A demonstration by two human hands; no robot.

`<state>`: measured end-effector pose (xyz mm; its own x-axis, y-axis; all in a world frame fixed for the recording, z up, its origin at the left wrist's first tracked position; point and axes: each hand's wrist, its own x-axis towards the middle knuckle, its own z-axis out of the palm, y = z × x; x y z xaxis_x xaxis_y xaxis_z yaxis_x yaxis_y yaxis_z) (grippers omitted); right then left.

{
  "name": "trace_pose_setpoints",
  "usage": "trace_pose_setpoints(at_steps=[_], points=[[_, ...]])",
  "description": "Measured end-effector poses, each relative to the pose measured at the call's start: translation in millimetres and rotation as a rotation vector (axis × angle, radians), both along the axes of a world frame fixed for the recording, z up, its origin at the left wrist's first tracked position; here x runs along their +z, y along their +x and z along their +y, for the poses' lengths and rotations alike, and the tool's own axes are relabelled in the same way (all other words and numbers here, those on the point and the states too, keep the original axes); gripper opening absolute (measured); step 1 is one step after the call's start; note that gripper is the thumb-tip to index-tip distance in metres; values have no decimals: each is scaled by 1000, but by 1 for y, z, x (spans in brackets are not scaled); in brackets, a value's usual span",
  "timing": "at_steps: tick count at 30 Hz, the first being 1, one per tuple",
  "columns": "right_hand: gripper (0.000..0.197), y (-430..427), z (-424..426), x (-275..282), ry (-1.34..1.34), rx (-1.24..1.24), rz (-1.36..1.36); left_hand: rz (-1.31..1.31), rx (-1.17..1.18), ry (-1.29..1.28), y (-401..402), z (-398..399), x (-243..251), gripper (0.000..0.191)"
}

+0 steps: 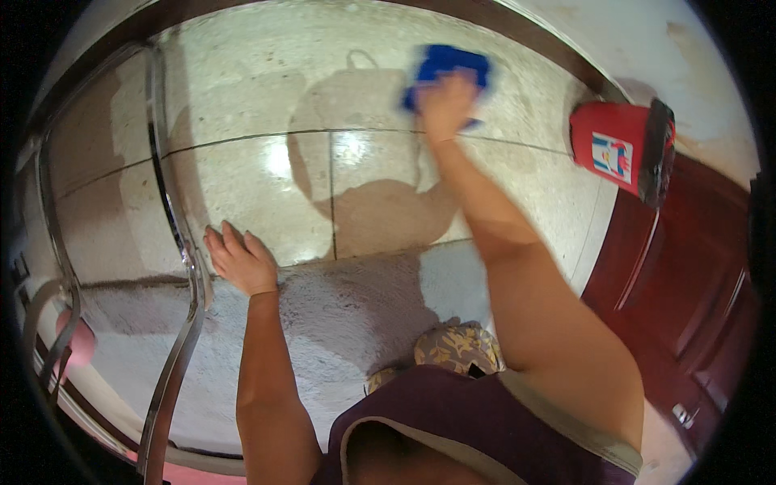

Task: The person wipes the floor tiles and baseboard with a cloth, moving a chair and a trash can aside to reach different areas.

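My right hand presses on a blue cloth that lies against the tiled floor; both are blurred. The fingers are partly hidden, and whether they grip the cloth cannot be told. Lower left, my left hand rests palm down, fingers apart, where the tiles meet a grey rug. It holds nothing and is beside a chrome metal leg.
A red bin with a black liner stands at the right, near a dark red panelled door. Curved metal tubing rises on the left, with a pink object behind it. A dark baseboard borders the floor.
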<state>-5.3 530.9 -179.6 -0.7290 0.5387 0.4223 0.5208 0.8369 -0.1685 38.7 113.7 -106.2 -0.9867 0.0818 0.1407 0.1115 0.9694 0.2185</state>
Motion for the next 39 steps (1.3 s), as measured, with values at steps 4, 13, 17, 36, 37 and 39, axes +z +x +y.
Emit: trace_pose_setpoints(at_steps=[4, 13, 17, 36, 37, 39], points=[[50, 50, -239, 68, -446, 693, -177, 30, -2, -49, 7, -14, 0, 45], [45, 260, 29, 70, -219, 200, -249, 83, -31, -68, 11, -23, -12, 45], [46, 304, 75, 35, -111, -488, -230, 73, -25, -39, 9, -17, -16, 45], [39, 268, 96, 44, -302, -408, 181, -74, -264, -30, 35, 254, -11, 49], [34, 251, 114, 43, -330, -427, 295, -81, -262, -31, 34, 257, -11, 49], [27, 179, 99, 56, -300, -312, 205, -80, -273, 2, 39, 259, -12, 49]])
